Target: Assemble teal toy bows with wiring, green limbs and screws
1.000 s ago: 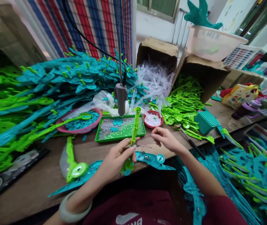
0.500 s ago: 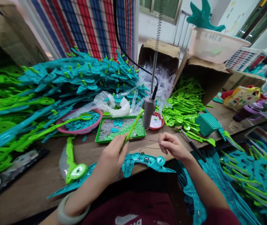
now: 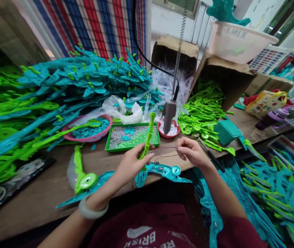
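My left hand point(image 3: 131, 164) is closed around a long lime-green plastic part point(image 3: 150, 132), which stands up out of the fingers. Thin dark wires point(image 3: 163, 148) stretch from beside that part to my right hand point(image 3: 189, 151), whose fingertips pinch them. Just below both hands, a teal plastic shell point(image 3: 166, 170) lies at the table's front edge with small parts inside it. My left forearm and hand hide some of the teal plastic. Left of the forearm rests a lime-green part with a round disc point(image 3: 88, 181) and a clear blade-like piece.
An electric screwdriver point(image 3: 169, 115) hangs from a coiled spring over a red basket point(image 3: 166, 135). Beside it sits a green tray point(image 3: 121, 148) of screws, then a pink basket point(image 3: 87, 139) of teal bits. Teal parts point(image 3: 92, 75) and lime-green parts point(image 3: 203, 106) are heaped behind. A black-handled tool point(image 3: 214, 160) lies right.
My left hand has turned the lime-green part more upright and shows its inner side. My right hand has risen slightly in view, still pinching the wires. The camera view has shifted a little.
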A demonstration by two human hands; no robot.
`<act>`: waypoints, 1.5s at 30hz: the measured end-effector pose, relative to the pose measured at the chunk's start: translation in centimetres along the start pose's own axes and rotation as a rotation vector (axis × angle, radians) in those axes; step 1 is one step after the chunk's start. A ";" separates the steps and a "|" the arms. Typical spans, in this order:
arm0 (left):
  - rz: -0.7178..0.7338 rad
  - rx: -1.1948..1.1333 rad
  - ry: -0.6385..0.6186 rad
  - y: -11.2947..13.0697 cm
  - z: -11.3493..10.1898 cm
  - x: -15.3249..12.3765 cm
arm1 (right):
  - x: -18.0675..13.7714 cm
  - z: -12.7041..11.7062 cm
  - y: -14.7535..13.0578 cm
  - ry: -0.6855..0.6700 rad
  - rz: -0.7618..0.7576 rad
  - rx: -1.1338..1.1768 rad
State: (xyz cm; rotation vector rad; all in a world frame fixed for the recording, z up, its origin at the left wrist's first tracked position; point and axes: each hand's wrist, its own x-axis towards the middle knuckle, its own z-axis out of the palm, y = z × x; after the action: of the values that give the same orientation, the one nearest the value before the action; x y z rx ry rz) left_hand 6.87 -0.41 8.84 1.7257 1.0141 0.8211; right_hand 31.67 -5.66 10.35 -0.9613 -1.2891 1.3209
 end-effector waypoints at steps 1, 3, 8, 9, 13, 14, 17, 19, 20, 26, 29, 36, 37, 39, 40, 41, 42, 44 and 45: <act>0.004 -0.007 -0.029 0.0 0.5 0.2 | 0.0 -0.1 -0.2 0.004 -0.009 0.012; -0.014 -0.051 -0.046 0.4 1.1 0.6 | -0.1 -0.5 -0.5 0.029 -0.018 0.025; -0.100 -0.246 -0.029 1.6 1.1 0.6 | -1.2 -2.1 -1.2 0.018 0.104 -0.173; -0.104 -0.266 -0.033 1.8 1.1 0.5 | -1.4 -2.2 -1.4 0.008 0.121 -0.248; -0.083 -0.220 -0.057 2.5 1.6 0.5 | -0.8 -0.3 -1.2 0.016 0.066 -0.318; -0.061 -0.169 -0.048 2.7 1.8 0.5 | -0.3 0.5 -0.9 0.005 0.068 -0.270; 0.057 0.041 0.031 3.2 2.1 0.4 | 1.3 2.9 0.4 -0.066 0.176 -0.093; 0.132 0.151 0.094 3.4 1.8 0.2 | 2.2 4.0 0.9 -0.064 0.252 -0.031; 0.149 0.181 0.113 3.5 1.5 0.1 | 2.4 4.4 1.0 -0.047 0.264 -0.026; 0.007 0.097 -0.014 4.0 -0.3 -0.3 | 2.7 5.2 0.0 0.013 0.075 -0.198; -0.089 -0.051 -0.119 3.7 -0.9 -0.2 | 2.6 4.8 -0.4 0.002 0.103 -0.158; -0.257 -0.129 -0.471 3.6 -1.6 -0.4 | 2.4 4.1 -3.4 -0.251 -0.027 -0.548; -0.285 -0.131 -0.550 3.8 -1.6 -0.5 | 2.5 4.2 -4.1 -0.333 -0.054 -0.657; -0.331 -0.131 -0.664 4.2 -1.5 -0.7 | 3.0 4.3 -5.4 -0.504 -0.092 -0.855; -0.346 -0.129 -0.696 4.3 -1.4 -0.7 | 3.3 4.4 -5.9 -0.577 -0.103 -0.927; -0.358 -0.123 -0.715 4.4 -1.3 -0.7 | 3.6 4.5 -6.3 -0.643 -0.101 -0.969; -0.366 -0.114 -0.727 4.4 -1.2 -0.7 | 3.9 4.6 -6.5 -0.701 -0.087 -0.983; -0.373 -0.097 -0.747 4.4 -1.1 -0.7 | 4.5 4.5 -6.7 -0.789 -0.050 -0.955; -0.372 -0.092 -0.751 4.4 -1.0 -0.7 | 4.8 4.5 -6.6 -0.827 -0.027 -0.916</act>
State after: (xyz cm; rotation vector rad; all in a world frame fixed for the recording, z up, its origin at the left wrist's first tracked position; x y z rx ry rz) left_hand 6.89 -1.59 13.24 1.5071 0.7175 -0.0396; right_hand 27.35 -2.32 17.89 -0.9890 -2.6710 1.1176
